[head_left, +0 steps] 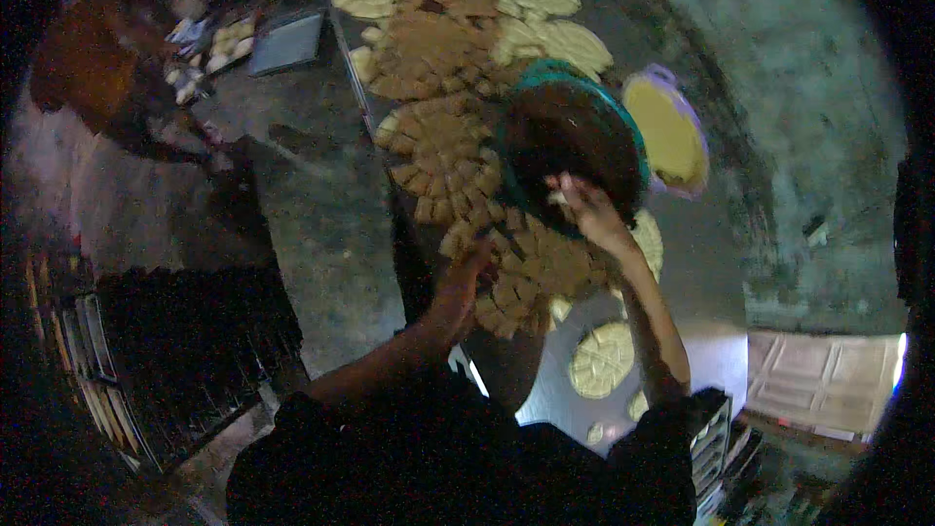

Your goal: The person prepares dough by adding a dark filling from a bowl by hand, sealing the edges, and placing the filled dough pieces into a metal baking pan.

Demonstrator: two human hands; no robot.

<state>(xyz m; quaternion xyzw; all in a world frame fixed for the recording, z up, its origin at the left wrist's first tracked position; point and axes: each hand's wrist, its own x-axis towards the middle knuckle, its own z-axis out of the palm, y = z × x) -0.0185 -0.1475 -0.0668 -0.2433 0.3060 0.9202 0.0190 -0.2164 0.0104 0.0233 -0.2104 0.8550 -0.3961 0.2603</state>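
Observation:
A teal basin holding a dark brown mass stands on the table ahead of me. Over its near side my right hand has its fingers drawn together, and whatever they hold is too blurred to make out. My left hand is at the left edge of a brown-topped round of dough cut into wedges, its fingers dark and smeared. More brown-topped wedges run in a line along the basin's left side. Plain pale dough rounds lie farther off.
Right of the teal basin sits a purple basin with something yellow in it. A plain scored dough round lies on the near tabletop. At the far left, another person in orange-brown clothing is near a grey tray. Racks stand lower left.

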